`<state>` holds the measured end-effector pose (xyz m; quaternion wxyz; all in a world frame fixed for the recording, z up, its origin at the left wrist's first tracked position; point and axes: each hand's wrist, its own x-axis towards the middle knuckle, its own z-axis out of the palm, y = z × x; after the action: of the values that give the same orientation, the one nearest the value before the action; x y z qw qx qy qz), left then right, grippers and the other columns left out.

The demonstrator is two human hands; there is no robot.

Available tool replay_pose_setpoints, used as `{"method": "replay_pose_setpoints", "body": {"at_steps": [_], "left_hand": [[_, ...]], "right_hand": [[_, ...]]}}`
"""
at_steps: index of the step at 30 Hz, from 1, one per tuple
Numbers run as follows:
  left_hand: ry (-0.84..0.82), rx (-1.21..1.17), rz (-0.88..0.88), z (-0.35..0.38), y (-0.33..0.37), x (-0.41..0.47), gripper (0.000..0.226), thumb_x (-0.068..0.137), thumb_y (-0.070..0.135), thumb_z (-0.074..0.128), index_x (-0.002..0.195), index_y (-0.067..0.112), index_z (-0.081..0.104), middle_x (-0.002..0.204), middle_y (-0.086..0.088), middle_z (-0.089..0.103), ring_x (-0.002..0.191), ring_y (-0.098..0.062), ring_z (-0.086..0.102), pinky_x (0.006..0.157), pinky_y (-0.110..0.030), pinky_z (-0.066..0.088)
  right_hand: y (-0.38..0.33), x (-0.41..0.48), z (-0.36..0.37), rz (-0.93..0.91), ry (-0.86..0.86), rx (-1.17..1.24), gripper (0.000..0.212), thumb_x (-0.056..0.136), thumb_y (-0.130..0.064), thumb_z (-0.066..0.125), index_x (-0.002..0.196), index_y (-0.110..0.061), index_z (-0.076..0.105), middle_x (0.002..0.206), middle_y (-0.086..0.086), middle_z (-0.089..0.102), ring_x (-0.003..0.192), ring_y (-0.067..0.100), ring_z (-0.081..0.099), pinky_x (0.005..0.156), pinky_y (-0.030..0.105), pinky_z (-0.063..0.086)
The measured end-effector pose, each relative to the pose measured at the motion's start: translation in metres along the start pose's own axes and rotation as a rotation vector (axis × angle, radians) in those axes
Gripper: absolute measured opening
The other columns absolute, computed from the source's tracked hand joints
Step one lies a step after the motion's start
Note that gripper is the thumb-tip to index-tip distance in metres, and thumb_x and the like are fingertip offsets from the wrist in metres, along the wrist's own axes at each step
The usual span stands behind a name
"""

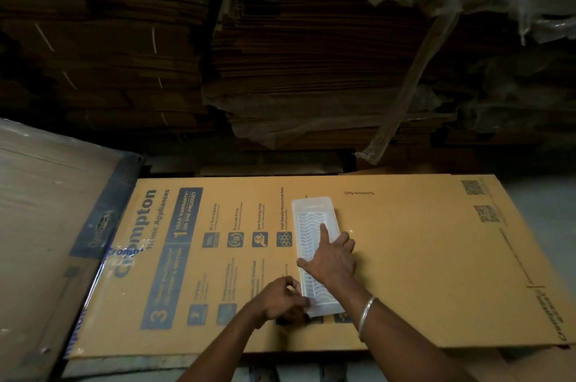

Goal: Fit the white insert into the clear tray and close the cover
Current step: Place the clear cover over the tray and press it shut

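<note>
— Where's the tray?

— Middle of the flattened printed carton (405, 257) that serves as a worktop. The clear tray (314, 205) lies lengthwise, running away from the person, and the white insert (308, 227) with its wavy slots sits inside the walls already.

— Seated, or only resting there?

— I can't tell from here. The right hand (332, 260) is spread over the middle, forefinger stretched up along the insert, thumb out over the left rim. Flat and open, pressing rather than holding anything.

— And the other one?

— The left hand (280, 300) is at the near left corner, its grip narrow, fingertips pinched on the tray's edge there. Steadying it, I'd say.

— What would do the job well?

— Press evenly along the length, I'd judge, not at one spot, or the far end may lift. Keep that near corner pinned so the tray doesn't slide on the smooth card.

— The cover?

— I can't make out a separate cover or a hinge; the clear plastic hides it.

— Room to work?

— Plenty to the right, bare cardboard well out to the carton's edge. Left is open printed card too. The near end of the tray lies close to the carton's front edge, though, so pushing toward the body risks tipping it off. The cardboard stacks (311, 70) behind stand well apart.
</note>
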<state>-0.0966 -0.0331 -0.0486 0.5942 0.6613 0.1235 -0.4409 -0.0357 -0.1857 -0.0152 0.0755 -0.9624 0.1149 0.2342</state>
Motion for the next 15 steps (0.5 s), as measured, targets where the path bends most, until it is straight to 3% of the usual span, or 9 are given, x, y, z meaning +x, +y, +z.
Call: {"method": "replay_pose_setpoints", "body": {"at_steps": [2,5,11,13,15], "left_hand": [[0.007,0.073,0.017,0.000,-0.003,-0.001,0.060,0.064,0.030,0.095,0.101,0.013,0.052,0.087,-0.011,0.078,0.077,-0.028,0.070,0.062,-0.035,0.055],[0.010,0.114,0.044,0.000,-0.005,-0.003,0.059,0.066,0.031,0.095,0.103,0.015,0.052,0.081,-0.004,0.074,0.068,-0.019,0.067,0.056,-0.031,0.052],[-0.008,0.111,0.048,0.001,0.000,-0.010,0.047,0.079,0.017,0.086,0.106,0.013,0.048,0.090,-0.012,0.069,0.076,-0.027,0.063,0.061,-0.033,0.053],[0.002,0.105,0.039,0.003,0.001,-0.011,0.045,0.081,0.013,0.084,0.106,0.012,0.047,0.089,-0.012,0.066,0.072,-0.025,0.060,0.059,-0.033,0.051],[0.006,0.103,0.032,0.005,0.002,-0.012,0.044,0.082,0.010,0.083,0.105,0.011,0.045,0.081,-0.007,0.064,0.062,-0.018,0.057,0.055,-0.032,0.048]], "right_hand": [[-0.001,0.000,0.001,0.000,0.005,0.002,0.118,0.068,-0.081,0.061,0.158,-0.033,0.002,0.136,0.018,0.026,0.121,0.034,0.032,0.083,0.044,0.056],[-0.003,0.001,0.001,-0.004,0.011,0.008,0.118,0.068,-0.082,0.060,0.158,-0.033,0.001,0.135,0.018,0.026,0.120,0.034,0.032,0.083,0.045,0.057],[0.001,0.005,0.003,-0.041,0.004,-0.012,0.118,0.070,-0.085,0.057,0.158,-0.031,0.000,0.140,0.018,0.027,0.123,0.034,0.034,0.082,0.043,0.053],[0.004,0.007,0.002,-0.059,0.002,-0.021,0.111,0.075,-0.084,0.053,0.158,-0.030,0.003,0.143,0.018,0.029,0.124,0.034,0.037,0.082,0.042,0.052],[0.007,0.011,-0.004,-0.092,0.010,0.001,0.089,0.088,-0.070,0.050,0.156,-0.027,0.011,0.148,0.018,0.027,0.127,0.034,0.038,0.088,0.043,0.051]]}}
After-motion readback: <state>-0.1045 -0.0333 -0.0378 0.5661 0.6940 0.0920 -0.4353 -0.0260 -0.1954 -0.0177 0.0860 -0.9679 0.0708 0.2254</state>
